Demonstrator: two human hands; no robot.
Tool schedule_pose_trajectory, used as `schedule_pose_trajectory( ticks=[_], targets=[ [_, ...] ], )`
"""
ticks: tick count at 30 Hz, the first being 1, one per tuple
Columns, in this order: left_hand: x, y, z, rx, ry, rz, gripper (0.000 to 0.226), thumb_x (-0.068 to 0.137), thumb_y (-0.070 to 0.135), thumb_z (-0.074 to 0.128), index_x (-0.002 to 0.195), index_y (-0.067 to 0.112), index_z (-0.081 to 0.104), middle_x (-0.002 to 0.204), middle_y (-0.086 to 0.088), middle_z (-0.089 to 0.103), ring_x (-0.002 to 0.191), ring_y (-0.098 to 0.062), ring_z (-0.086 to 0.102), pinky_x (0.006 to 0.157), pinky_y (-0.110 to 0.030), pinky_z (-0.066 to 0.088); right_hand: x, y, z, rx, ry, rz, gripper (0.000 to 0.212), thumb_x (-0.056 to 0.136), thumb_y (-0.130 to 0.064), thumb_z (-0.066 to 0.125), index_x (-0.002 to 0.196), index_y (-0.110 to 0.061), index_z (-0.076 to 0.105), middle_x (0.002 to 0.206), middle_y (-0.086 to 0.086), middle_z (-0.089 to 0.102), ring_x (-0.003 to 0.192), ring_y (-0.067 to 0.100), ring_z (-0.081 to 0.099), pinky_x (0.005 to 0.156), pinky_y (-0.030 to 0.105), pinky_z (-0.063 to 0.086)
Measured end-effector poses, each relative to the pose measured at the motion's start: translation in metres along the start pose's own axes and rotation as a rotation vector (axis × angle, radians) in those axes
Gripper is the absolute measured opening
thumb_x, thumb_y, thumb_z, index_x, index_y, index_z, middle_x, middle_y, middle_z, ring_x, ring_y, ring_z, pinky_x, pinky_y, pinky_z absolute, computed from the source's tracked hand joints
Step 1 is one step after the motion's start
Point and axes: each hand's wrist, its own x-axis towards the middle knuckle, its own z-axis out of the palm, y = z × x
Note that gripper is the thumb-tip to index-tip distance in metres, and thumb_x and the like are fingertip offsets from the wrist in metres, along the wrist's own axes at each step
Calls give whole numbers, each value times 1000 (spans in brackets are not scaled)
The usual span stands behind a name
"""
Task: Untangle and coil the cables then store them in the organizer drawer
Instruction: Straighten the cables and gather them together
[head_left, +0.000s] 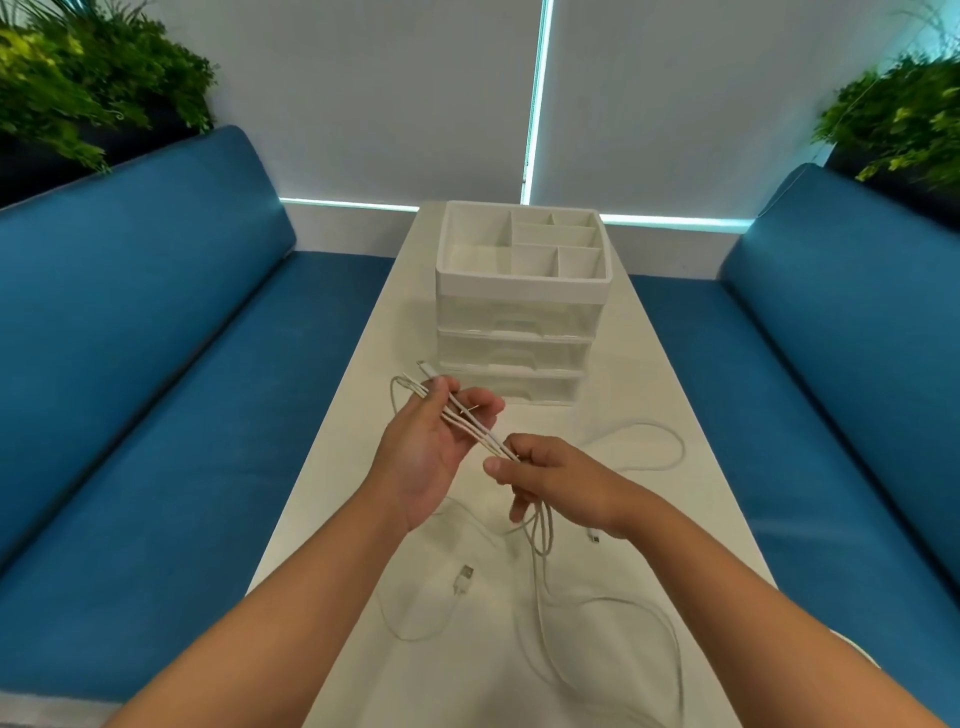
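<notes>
A bundle of white cable strands (475, 427) stretches between my two hands above the white table (691, 519). My left hand (434, 447) holds the far end, with the strands lying across its curled fingers and a loop sticking out beyond them. My right hand (550, 475) pinches the near end, and the cables hang down from it onto the table. Loose white cable (613, 605) trails in loops across the near table. A USB plug (464, 577) lies below my hands. The white organizer (519, 291) stands beyond, its three drawers shut.
Blue sofa cushions (156, 364) flank the narrow table on both sides. Green plants (88, 88) stand at the back corners. Another cable loop (649, 441) lies right of the organizer's base, and a small plug (594, 536) rests near my right wrist.
</notes>
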Motion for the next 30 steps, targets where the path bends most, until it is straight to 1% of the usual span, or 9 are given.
schedule_pose_trajectory(
  ticks=[6, 11, 14, 16, 18, 20, 22, 25, 30],
  targets=[
    [8, 11, -1, 65, 16, 70, 22, 107, 24, 32, 102, 10, 48, 91, -17, 70, 90, -32, 72, 83, -45, 58, 6, -3, 3, -393, 37, -30, 23, 90, -37, 63, 90, -15, 61, 63, -12, 47, 59, 6, 45, 61, 23, 39],
    [6, 7, -3, 297, 32, 104, 23, 107, 25, 30, 107, 10, 46, 94, -16, 71, 96, -33, 71, 91, -46, 55, 13, -15, -1, -770, 13, 176, 46, 96, -60, 35, 91, -17, 50, 83, 1, 55, 81, 21, 53, 73, 34, 41],
    [5, 11, -8, 291, 14, 107, 23, 107, 25, 30, 105, 10, 46, 91, -13, 72, 97, -30, 70, 93, -43, 53, 13, -9, 1, -548, 67, 139, 58, 92, -69, 26, 95, -16, 51, 84, 0, 59, 80, 18, 56, 78, 38, 45],
    [3, 14, -11, 320, -11, 100, 24, 107, 25, 30, 104, 10, 48, 94, -13, 73, 102, -29, 69, 97, -40, 51, 15, -2, 5, -271, 118, 50, 48, 96, -59, 35, 90, -14, 53, 80, -1, 60, 74, 15, 58, 79, 41, 50],
    [0, 13, -13, 405, -23, 94, 25, 107, 27, 30, 105, 12, 50, 101, -10, 74, 107, -25, 66, 97, -35, 49, 17, -1, 11, -80, 106, -36, 31, 98, -43, 47, 87, -16, 56, 79, 0, 61, 71, 12, 60, 74, 32, 54],
    [-1, 11, -14, 430, -37, 77, 26, 106, 30, 30, 107, 14, 50, 107, -7, 74, 103, -23, 66, 87, -34, 50, 21, -7, 20, 65, 90, -100, 19, 99, -28, 52, 87, -16, 59, 82, 5, 63, 73, 13, 62, 67, 19, 51],
    [-2, 11, -15, 362, -48, 53, 25, 106, 31, 31, 109, 14, 49, 111, -8, 73, 100, -24, 66, 77, -37, 50, 27, -11, 28, 128, 125, -155, 13, 97, -18, 56, 89, -10, 62, 81, 6, 63, 74, 17, 61, 70, 22, 52],
    [-3, 15, -18, 198, -54, 42, 24, 105, 28, 34, 113, 14, 52, 113, -9, 71, 114, -25, 65, 87, -37, 51, 31, -10, 30, 178, 194, -180, 14, 95, -17, 59, 86, -9, 66, 77, 4, 59, 71, 16, 60, 77, 33, 54],
    [-10, 16, -19, 36, -90, 18, 23, 104, 25, 36, 117, 15, 52, 120, -11, 69, 114, -25, 65, 89, -36, 52, 30, -13, 29, 300, 189, -137, 20, 98, -18, 55, 81, -11, 61, 68, 3, 59, 62, 17, 55, 63, 29, 51]
  ],
)
